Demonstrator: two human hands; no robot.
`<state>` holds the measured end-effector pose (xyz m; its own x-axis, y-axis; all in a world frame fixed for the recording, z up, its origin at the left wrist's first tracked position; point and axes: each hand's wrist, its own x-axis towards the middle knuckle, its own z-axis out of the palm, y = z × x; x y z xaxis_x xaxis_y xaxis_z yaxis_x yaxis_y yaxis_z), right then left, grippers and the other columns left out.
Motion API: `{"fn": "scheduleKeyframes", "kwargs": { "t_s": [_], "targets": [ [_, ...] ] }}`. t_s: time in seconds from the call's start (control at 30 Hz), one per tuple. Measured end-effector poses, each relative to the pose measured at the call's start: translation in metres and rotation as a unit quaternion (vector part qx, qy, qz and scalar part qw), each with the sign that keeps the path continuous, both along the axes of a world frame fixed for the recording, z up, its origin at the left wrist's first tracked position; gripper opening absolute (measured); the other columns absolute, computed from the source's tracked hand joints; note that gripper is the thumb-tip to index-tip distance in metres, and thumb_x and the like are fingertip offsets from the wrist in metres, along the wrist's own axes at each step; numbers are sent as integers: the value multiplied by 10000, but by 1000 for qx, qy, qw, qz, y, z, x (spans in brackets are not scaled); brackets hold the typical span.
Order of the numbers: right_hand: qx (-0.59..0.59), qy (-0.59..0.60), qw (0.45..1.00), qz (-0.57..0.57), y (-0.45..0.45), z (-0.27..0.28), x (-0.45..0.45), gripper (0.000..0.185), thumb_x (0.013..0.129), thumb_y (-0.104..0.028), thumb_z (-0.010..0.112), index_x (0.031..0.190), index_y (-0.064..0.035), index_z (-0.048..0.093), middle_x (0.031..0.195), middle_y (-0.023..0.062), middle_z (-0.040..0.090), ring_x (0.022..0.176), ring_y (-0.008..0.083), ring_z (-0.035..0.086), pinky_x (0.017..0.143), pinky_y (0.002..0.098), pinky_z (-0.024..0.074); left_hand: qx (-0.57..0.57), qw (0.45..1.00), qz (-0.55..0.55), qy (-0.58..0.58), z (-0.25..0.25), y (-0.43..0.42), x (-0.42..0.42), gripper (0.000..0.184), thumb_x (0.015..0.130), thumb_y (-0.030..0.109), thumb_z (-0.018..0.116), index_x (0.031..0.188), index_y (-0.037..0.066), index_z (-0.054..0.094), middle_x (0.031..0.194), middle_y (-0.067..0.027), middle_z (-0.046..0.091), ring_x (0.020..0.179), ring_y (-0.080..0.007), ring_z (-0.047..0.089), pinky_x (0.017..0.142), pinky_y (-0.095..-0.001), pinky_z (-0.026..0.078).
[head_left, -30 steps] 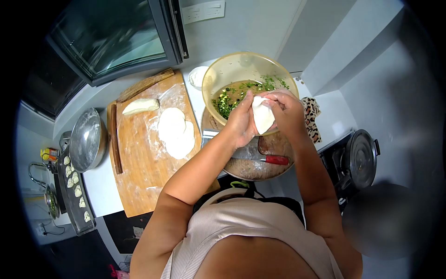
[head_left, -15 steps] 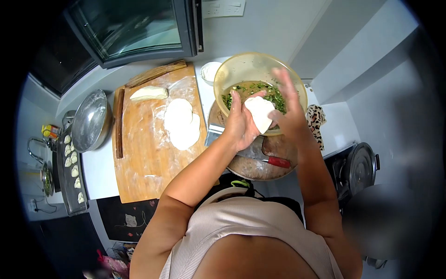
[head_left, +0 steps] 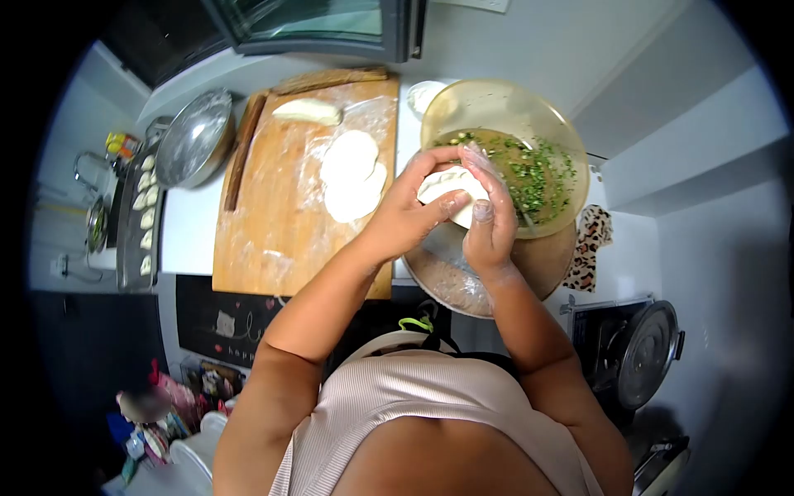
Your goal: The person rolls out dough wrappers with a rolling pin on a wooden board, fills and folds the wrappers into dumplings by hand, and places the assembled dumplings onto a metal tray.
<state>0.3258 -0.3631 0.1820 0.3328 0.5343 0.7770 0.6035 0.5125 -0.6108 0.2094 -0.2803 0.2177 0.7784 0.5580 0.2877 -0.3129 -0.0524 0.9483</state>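
A white folded dumpling (head_left: 451,188) is held between both hands, just in front of the large yellowish bowl (head_left: 571,140) of chopped greens. My left hand (head_left: 413,205) curls round its left side, thumb across the front. On the right, my right hand (head_left: 494,211) presses against it with floury fingers; part of the dumpling is hidden behind the fingers. Two flat dough rounds (head_left: 351,178) overlap on the floured wooden board (head_left: 265,256). Behind them lies a thick piece of dough (head_left: 308,112).
A rolling pin (head_left: 246,153) lies along the board's left edge, with a metal bowl (head_left: 196,140) beyond it. At far left, a dark tray (head_left: 132,240) holds several dumplings. A round chopping board (head_left: 455,281) sits under the yellowish bowl. A lidded pan (head_left: 649,355) stands at right.
The view has swung left and down. My right hand, raised apart from the dough half a second ago, has closed onto it. The dough now looks folded, and both hands are around it.
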Motion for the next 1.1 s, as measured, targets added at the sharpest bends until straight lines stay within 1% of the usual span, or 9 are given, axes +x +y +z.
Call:
{"fn": "scheduleKeyframes", "kwargs": {
  "t_s": [0.1,0.3,0.43,0.6,0.77,0.87,0.97,1.0,1.1],
  "targets": [
    [23,2,999,31,12,0,-23,340,998,-231,403,1197,10,538,1299,251,510,1243,392,467,1063,453,325,-16,990,-36,138,11,14,-34,379,881,186,630,1199,-2,547,1085,-86,608,1000,-157,565,874,-299,454],
    [-14,8,994,109,42,4,-70,413,990,-290,435,1267,9,501,1400,264,399,1307,384,392,1083,448,286,115,984,94,101,-3,30,-80,285,931,171,552,1142,-14,596,1005,-140,653,927,-205,609,825,-314,464],
    [-8,58,992,115,83,-7,-131,374,959,-129,461,1309,1,478,1417,252,380,1324,358,374,1086,433,293,184,954,219,87,-6,49,-124,243,883,58,542,1106,3,619,1044,-155,645,930,-248,614,806,-320,472],
    [19,82,990,112,156,-19,-236,325,892,79,427,1179,-7,553,1276,182,555,1296,355,429,1082,430,321,304,874,379,31,-31,105,-206,266,771,-29,555,1024,-8,635,979,-197,652,849,-359,631,752,-361,501],
    [-64,139,976,152,235,-54,-325,263,949,-6,405,1164,18,555,1288,179,550,1293,324,435,1087,410,314,310,862,384,114,-63,181,-303,203,836,57,542,1004,-14,633,958,-199,652,853,-354,631,727,-379,505],
    [-237,263,912,207,265,-70,-347,321,988,-147,420,1245,21,515,1347,173,501,1289,278,436,1104,380,288,168,907,348,169,-106,218,-333,279,909,161,525,1123,-7,588,1045,-164,649,935,-301,638,747,-381,512],
    [-255,556,702,364,272,-61,-354,469,1012,-294,391,1349,30,420,1400,173,442,1313,253,400,1106,353,274,-361,913,170,90,-79,226,-368,408,949,250,500,1271,-1,489,1150,-125,610,1029,-269,610,843,-373,503],
    [-257,566,695,362,274,-62,-354,519,995,-312,446,1384,23,374,1393,151,451,1270,232,442,1080,339,315,-359,921,139,54,-89,230,-376,579,909,214,570,1399,2,344,1235,-124,542,1104,-278,562,975,-361,442],
    [-389,395,793,254,278,-62,-363,472,975,-229,504,1358,31,414,1372,136,472,1211,200,481,1040,313,362,36,954,261,145,-108,230,-388,758,861,166,632,1462,2,200,1380,-187,415,1236,-297,470,1051,-356,371]
  ]
}}
